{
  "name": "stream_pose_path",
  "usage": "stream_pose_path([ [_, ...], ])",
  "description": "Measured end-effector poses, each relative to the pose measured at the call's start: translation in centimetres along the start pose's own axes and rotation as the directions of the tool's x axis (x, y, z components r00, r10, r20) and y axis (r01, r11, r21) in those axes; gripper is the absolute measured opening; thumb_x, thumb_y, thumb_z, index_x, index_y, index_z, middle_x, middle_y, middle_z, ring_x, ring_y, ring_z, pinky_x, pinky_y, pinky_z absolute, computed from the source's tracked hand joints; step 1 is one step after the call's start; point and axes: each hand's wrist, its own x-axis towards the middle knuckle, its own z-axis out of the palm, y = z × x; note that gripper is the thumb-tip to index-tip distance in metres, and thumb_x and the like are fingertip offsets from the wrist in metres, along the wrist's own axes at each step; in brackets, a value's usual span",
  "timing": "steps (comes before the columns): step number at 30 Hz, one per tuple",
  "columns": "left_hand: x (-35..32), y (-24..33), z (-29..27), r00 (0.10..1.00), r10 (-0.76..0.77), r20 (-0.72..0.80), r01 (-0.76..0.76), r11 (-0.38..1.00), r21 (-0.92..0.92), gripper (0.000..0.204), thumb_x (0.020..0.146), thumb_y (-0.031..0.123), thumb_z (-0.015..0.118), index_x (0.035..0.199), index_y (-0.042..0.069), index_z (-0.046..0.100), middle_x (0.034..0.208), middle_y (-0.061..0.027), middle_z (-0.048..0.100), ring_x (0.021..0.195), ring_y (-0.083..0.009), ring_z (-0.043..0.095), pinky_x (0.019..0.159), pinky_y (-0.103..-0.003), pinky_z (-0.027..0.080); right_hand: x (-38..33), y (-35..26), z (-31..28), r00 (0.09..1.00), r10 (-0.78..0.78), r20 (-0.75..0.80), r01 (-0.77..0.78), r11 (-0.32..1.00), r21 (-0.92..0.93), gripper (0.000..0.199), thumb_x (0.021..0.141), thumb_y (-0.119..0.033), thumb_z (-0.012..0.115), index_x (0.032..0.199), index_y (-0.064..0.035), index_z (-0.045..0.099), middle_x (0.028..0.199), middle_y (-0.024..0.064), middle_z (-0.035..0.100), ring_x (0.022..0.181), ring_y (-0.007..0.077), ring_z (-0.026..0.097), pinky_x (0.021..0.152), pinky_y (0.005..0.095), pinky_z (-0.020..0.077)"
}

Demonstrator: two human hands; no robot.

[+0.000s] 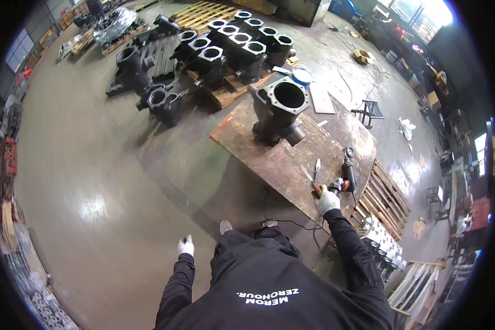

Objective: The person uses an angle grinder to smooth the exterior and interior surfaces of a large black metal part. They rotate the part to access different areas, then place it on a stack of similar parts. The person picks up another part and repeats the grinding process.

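My right hand (328, 201), in a white knit glove, is closed around the brown handle (317, 190) of a slim hand tool at the near right of the worktable (242, 132). Its thin, light blade (308, 175) points away from me; the tool's exact kind is unclear. Close by lie a small pointed blade (318, 165), an angle grinder (340, 185) with a red part, and a dark power tool (348, 165). My left hand (186, 246), also gloved, hangs low over the floor, thumb and finger slightly apart with nothing visible in it. A black flanged casting (275, 113) stands on the table.
Beyond the table, several similar black castings (242, 55) stand on a wooden pallet (225, 96). More castings (164, 104) are on the floor to the left. A cord (291, 221) hangs at the table's near edge. Slatted wood (382, 192) and silvery parts (384, 242) lie right.
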Motion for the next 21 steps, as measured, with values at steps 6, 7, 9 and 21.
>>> stream_pose_path([
  [6,-1.7,18.2,6.9,0.932,0.349,0.100,-0.357,0.932,0.065,0.043,0.092,0.039,0.066,0.110,0.000,0.065,0.105,-0.0221,0.070,0.098,-0.0352,0.067,0.088,-0.041,0.051,-0.2,6.4,3.4,0.996,0.050,0.079,-0.062,0.987,0.150,0.042,0.089,-0.046,0.065,0.110,-0.0098,0.057,0.083,0.0259,0.069,0.082,0.0444,0.068,0.074,0.0523,0.0530],
  [7,-1.8,21.5,8.4,0.903,0.409,0.130,-0.417,0.908,0.043,0.038,0.093,0.034,0.066,0.112,0.001,0.065,0.109,-0.0207,0.070,0.101,-0.0331,0.067,0.090,-0.039,0.051,0.2,7.2,4.1,0.973,0.226,-0.048,-0.204,0.939,0.278,0.042,0.089,-0.046,0.065,0.113,-0.0113,0.058,0.084,0.0255,0.069,0.083,0.0435,0.068,0.075,0.0519,0.0532],
  [9,-1.7,28.0,11.1,0.832,0.527,0.172,-0.547,0.832,0.094,0.038,0.094,0.033,0.065,0.116,0.002,0.064,0.110,-0.0188,0.069,0.104,-0.0333,0.066,0.092,-0.039,0.051,1.1,8.8,5.2,0.933,0.352,-0.080,-0.255,0.799,0.545,0.043,0.090,-0.047,0.064,0.114,-0.0123,0.058,0.086,0.0249,0.070,0.084,0.0433,0.068,0.076,0.0519,0.0535],
  [21,0.9,58.9,24.7,0.591,0.788,0.176,-0.802,0.549,0.234,0.055,0.084,0.036,0.075,0.126,0.006,0.059,0.122,-0.0177,0.062,0.112,-0.0320,0.062,0.096,-0.039,0.050,3.4,11.8,-1.0,0.945,0.264,-0.191,-0.053,0.704,0.708,0.038,0.087,-0.038,0.073,0.111,-0.0106,0.062,0.085,0.0205,0.070,0.081,0.0418,0.069,0.067,0.0473,0.0536],
])
